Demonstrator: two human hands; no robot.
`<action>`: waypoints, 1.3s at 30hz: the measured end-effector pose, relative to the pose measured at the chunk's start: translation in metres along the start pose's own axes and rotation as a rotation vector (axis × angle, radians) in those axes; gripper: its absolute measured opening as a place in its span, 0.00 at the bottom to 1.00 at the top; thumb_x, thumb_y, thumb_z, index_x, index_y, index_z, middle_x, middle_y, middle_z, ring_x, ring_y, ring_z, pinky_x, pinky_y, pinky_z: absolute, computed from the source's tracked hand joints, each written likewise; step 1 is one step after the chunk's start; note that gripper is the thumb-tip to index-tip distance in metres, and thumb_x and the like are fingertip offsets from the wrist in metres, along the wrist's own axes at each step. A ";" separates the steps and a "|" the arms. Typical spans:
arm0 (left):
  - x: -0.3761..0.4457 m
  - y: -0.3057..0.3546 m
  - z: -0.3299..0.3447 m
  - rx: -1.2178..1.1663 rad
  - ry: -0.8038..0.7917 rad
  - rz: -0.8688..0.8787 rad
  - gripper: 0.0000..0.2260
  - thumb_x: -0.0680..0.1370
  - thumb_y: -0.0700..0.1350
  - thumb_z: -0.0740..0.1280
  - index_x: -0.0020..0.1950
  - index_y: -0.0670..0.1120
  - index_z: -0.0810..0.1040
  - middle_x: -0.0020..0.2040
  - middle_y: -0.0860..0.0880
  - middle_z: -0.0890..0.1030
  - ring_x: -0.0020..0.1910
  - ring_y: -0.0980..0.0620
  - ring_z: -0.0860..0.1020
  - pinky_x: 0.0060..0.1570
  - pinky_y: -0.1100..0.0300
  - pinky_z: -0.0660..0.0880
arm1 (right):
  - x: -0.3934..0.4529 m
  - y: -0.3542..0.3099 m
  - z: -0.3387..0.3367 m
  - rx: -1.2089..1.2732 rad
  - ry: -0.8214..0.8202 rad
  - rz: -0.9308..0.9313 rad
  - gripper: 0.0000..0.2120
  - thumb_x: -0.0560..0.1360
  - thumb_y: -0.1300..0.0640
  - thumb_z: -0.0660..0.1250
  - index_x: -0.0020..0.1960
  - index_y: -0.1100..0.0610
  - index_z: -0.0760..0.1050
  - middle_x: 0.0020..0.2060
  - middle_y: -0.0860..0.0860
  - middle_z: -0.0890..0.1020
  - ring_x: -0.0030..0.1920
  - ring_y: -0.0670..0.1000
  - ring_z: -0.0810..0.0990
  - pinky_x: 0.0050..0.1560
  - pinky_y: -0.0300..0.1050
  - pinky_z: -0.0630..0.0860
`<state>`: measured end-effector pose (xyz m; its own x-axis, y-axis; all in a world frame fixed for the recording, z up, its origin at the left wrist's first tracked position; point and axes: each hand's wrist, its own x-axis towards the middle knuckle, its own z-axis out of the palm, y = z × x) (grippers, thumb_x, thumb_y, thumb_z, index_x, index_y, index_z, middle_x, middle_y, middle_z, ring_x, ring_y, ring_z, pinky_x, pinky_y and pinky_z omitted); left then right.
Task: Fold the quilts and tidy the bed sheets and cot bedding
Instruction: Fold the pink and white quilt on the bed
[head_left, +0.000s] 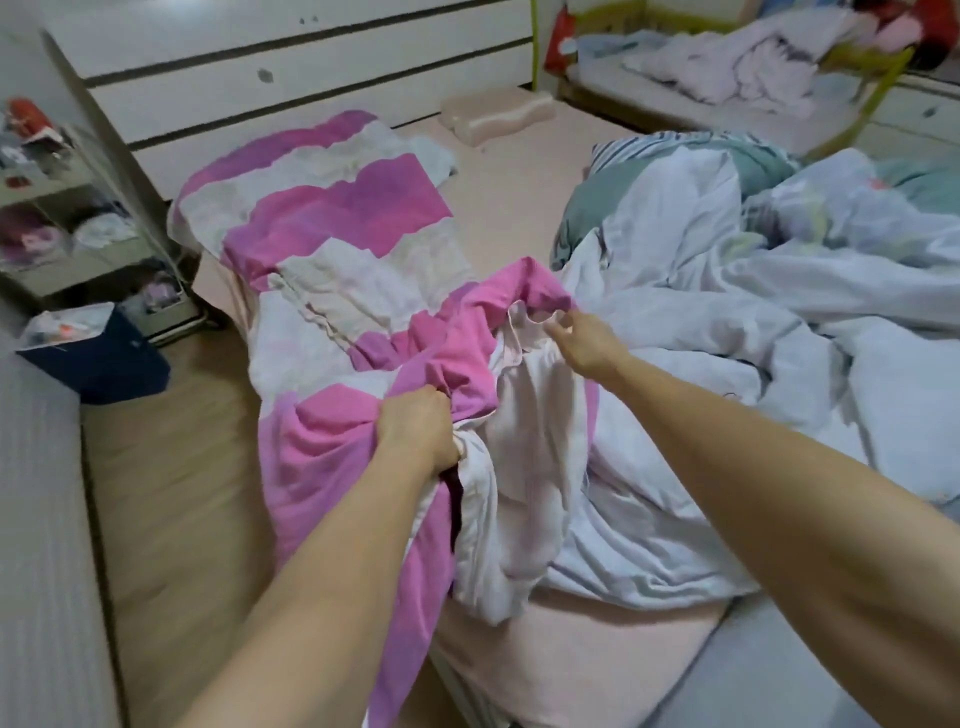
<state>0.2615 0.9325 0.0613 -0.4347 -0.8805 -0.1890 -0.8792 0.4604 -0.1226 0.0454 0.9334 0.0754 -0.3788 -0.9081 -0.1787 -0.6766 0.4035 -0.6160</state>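
A pink, purple and white quilt (332, 218) stretches along the left side of the bed, its near end bunched and hanging over the corner. My left hand (415, 426) grips a bunch of that quilt's pink fabric at the near end. My right hand (584, 340) reaches to the quilt's folded pink edge, fingers loosely spread and touching the cloth. A crumpled pale blue quilt (753, 312) with green patches lies heaped on the right side. The pale pink bed sheet (524, 208) shows between them. The cot (727, 67) at the back right holds rumpled pale bedding.
A pink contoured pillow (496, 114) lies near the white headboard (260, 67). To the left stand a cluttered bedside shelf (78, 223) and a dark blue bin (98, 353) on the wooden floor (171, 493). A grey surface (36, 519) borders the far left.
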 end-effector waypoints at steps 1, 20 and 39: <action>0.013 0.016 0.008 -0.006 -0.012 -0.012 0.13 0.71 0.45 0.65 0.56 0.47 0.77 0.54 0.49 0.79 0.52 0.46 0.80 0.45 0.57 0.72 | -0.001 0.019 0.014 0.069 -0.143 0.037 0.26 0.80 0.47 0.61 0.69 0.64 0.67 0.66 0.61 0.73 0.67 0.60 0.71 0.59 0.46 0.67; 0.012 0.068 0.050 -0.138 -0.079 -0.387 0.22 0.72 0.41 0.66 0.66 0.44 0.69 0.61 0.42 0.70 0.60 0.42 0.69 0.54 0.52 0.71 | 0.012 0.120 0.089 0.201 -0.050 -0.048 0.32 0.72 0.64 0.64 0.74 0.58 0.58 0.57 0.62 0.78 0.56 0.64 0.76 0.52 0.50 0.70; -0.201 0.143 -0.135 0.116 0.116 -0.382 0.15 0.79 0.39 0.59 0.63 0.48 0.76 0.62 0.47 0.76 0.62 0.46 0.75 0.59 0.53 0.71 | -0.151 0.135 -0.296 -0.033 0.650 -0.281 0.13 0.70 0.68 0.61 0.45 0.57 0.82 0.45 0.59 0.71 0.45 0.64 0.75 0.43 0.49 0.68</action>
<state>0.1965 1.1607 0.2138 -0.1067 -0.9943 0.0015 -0.9567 0.1023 -0.2726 -0.1758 1.1586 0.2464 -0.4802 -0.7316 0.4839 -0.8188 0.1760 -0.5464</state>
